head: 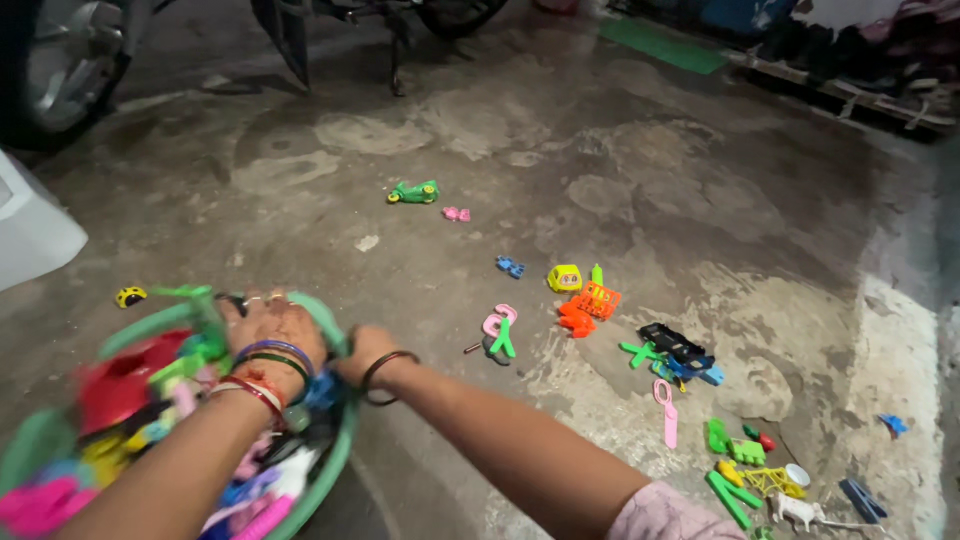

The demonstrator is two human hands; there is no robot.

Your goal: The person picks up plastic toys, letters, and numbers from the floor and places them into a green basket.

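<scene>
A bare concrete floor (620, 130) fills the view, stained and patchy. At the top left one vehicle wheel (60, 60) is cut off by the frame. At the lower left sits one green basket (335, 460), heaped with small plastic toys too blurred to count. Both hands are at its far rim. The left hand (275, 325) lies over the rim with fingers curled on it, several bangles at the wrist. The right hand (360, 350), one dark bangle at the wrist, closes its grip on the rim beside it. Loose toys are scattered to the right: one green toy car (414, 192), one yellow toy car (564, 278), one orange toy basket (598, 300), one pink magnifier (667, 410).
</scene>
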